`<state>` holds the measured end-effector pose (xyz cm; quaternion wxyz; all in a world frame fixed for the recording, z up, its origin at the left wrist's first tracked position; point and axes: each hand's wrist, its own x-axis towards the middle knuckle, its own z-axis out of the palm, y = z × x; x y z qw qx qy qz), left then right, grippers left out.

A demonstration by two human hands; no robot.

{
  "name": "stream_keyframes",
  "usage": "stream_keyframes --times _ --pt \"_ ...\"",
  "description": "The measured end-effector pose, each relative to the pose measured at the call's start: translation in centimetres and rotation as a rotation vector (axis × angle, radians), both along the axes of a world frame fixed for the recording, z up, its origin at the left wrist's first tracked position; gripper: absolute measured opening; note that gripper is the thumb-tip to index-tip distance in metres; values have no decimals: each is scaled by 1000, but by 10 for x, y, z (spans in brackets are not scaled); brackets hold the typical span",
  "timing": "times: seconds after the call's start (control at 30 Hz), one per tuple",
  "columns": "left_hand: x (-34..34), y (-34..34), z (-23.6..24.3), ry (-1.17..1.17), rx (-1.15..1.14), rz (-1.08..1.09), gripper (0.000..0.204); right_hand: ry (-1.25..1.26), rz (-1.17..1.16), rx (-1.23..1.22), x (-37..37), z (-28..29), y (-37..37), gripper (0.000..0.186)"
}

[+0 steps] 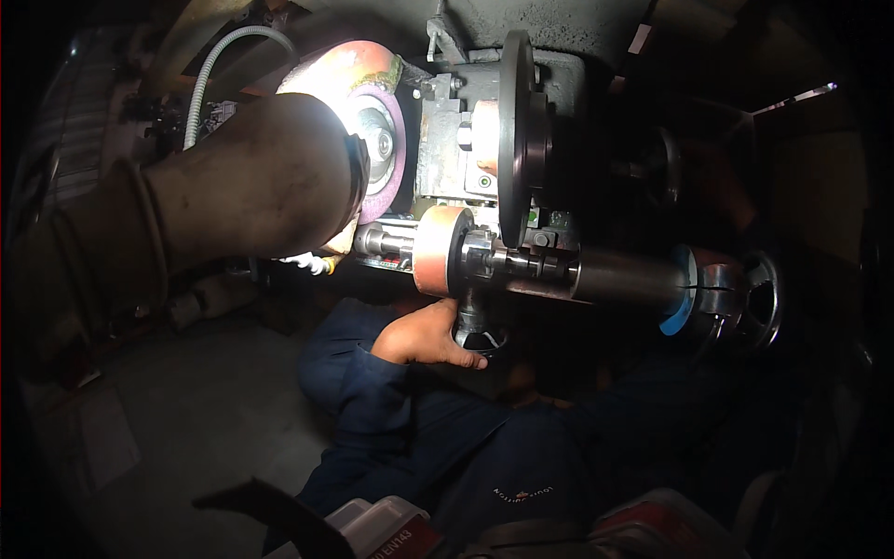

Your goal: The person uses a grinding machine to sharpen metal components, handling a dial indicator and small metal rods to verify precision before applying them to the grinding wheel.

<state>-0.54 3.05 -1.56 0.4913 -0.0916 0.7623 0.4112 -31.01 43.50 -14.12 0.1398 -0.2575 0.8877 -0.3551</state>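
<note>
My left hand (424, 337) is closed at the small dark handwheel (481, 347) below the machine's spindle. Its thumb lies along the wheel's near side, and the other fingers are mostly hidden. Just above is an orange-brown cylinder (434, 252), mounted on the horizontal shaft. A dim, skin-toned shape that looks like my right hand (731, 197) shows in the dark at the far right, near another handwheel (666, 168). Its fingers cannot be made out. Behind the cylinder stands a pink grinding wheel (395, 154) under brightly lit guarding.
A thick brown duct (242, 177) reaches in from the left beside the grinding wheel. A large dark disc (515, 140) stands upright at the centre. The metal sleeve (624, 278) runs right, towards a blue-edged collar (686, 289) and a spoked handwheel (765, 298). Flexible conduit (197, 93) curves behind.
</note>
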Motion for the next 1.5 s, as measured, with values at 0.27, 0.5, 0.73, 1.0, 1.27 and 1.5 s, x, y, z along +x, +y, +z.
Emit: stream_keyframes --times 0.27,0.5,0.73,1.0,1.27,1.5 --pt "-2 -3 -1 -46 63 0 109 -739 29 -59 8 125 0 27" --pt "0 -4 -3 5 -9 -85 100 -495 534 410 23 116 -28 26" --pt "2 -8 -16 14 24 -104 112 87 16 45 21 60 -30 24" --pt "3 -8 -14 25 -3 -138 119 -46 119 -72 15 97 -26 23" --pt "-2 -4 -11 23 34 -102 110 -372 709 198 -4 68 -3 31" --pt "-10 3 4 -14 -77 -138 97 -237 -1 -109 6 90 14 43"
